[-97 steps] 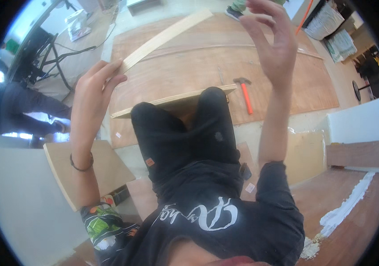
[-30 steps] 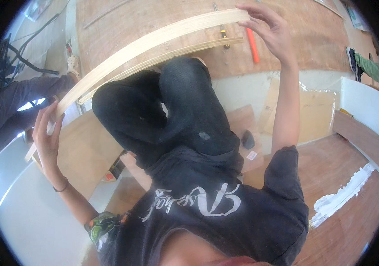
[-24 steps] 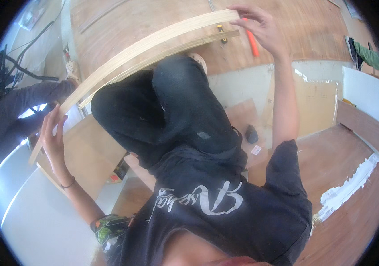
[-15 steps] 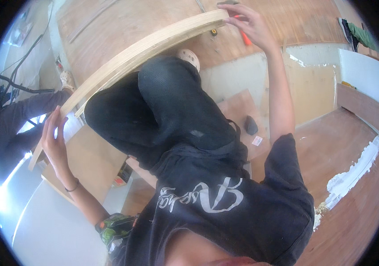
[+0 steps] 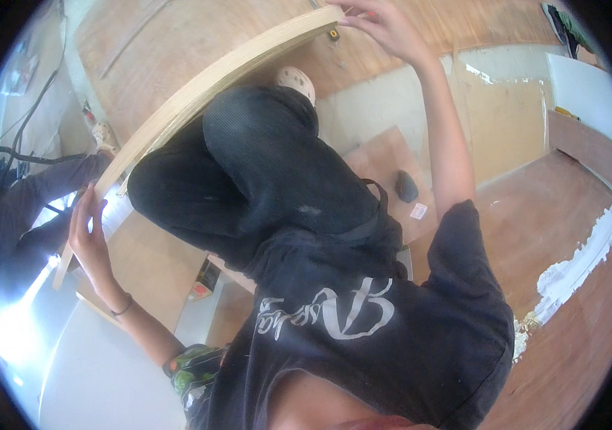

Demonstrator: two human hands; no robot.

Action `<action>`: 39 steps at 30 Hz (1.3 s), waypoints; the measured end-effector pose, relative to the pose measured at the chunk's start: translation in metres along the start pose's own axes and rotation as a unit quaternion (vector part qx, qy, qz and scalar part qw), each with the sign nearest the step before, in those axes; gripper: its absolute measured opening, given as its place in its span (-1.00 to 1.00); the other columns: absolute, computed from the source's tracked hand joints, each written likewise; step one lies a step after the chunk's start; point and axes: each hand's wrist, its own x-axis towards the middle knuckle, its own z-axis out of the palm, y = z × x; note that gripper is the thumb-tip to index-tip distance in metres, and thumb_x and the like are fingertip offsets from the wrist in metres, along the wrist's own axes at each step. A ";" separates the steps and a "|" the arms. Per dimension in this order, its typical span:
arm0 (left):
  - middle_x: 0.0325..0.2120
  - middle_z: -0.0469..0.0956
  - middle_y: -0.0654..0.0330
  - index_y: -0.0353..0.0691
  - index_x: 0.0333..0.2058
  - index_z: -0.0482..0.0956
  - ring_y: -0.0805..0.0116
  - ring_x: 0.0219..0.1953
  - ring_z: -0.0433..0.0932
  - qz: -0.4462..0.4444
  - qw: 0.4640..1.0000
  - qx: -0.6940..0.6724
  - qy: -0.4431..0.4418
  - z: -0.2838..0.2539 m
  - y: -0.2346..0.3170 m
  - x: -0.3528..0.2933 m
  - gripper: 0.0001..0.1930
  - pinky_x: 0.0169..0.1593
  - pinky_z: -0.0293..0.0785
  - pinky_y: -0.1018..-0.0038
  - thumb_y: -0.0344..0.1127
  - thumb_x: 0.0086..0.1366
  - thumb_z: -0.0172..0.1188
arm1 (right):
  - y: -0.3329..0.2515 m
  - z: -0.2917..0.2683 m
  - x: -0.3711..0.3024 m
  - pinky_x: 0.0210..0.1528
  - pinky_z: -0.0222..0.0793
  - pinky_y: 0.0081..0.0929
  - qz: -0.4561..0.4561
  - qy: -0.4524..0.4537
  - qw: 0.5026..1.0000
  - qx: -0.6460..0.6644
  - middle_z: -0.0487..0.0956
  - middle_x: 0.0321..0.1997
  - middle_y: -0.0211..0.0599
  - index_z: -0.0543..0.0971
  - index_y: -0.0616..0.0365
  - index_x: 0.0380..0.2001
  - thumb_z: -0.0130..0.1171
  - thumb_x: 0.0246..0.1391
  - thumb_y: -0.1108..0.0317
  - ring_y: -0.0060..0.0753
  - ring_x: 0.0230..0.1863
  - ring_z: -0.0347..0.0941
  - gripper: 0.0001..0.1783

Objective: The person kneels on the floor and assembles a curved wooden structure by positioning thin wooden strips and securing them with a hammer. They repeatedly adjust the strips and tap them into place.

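Observation:
Long pale wooden strips, apparently more than one laid side by side, slant across my raised knees and look bowed in this fisheye view. My right hand pinches their far right end between thumb and fingers. My left hand grips them near the lower left end, thumb and fingers on either side of the wood. A red-orange thing shows only in part behind my right hand. Near that end, a small yellow-and-black object lies on the wooden board.
Another person's grey-trousered leg and pale clog are at left, near dark cables. A green-trousered leg appears at upper right. A dark block sits on a brown panel beside me. White filler streaks the right-hand boards.
The view has shifted slightly. The strips' right end and my right hand sit further left and higher, and my hand now mostly covers the red-orange thing. Both hands keep their hold.

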 end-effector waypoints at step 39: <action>-0.12 0.65 0.06 -0.22 0.01 0.61 0.27 -0.10 0.64 0.000 1.000 0.000 -0.016 0.005 0.005 -0.009 -0.65 -0.08 0.57 0.34 -0.51 0.21 0.27 | 0.012 -0.003 0.002 -0.02 0.32 -0.35 -0.101 -0.021 0.981 -0.161 0.45 -0.23 -0.17 0.56 0.08 0.11 0.18 0.11 0.43 -0.20 -0.14 0.40 -0.55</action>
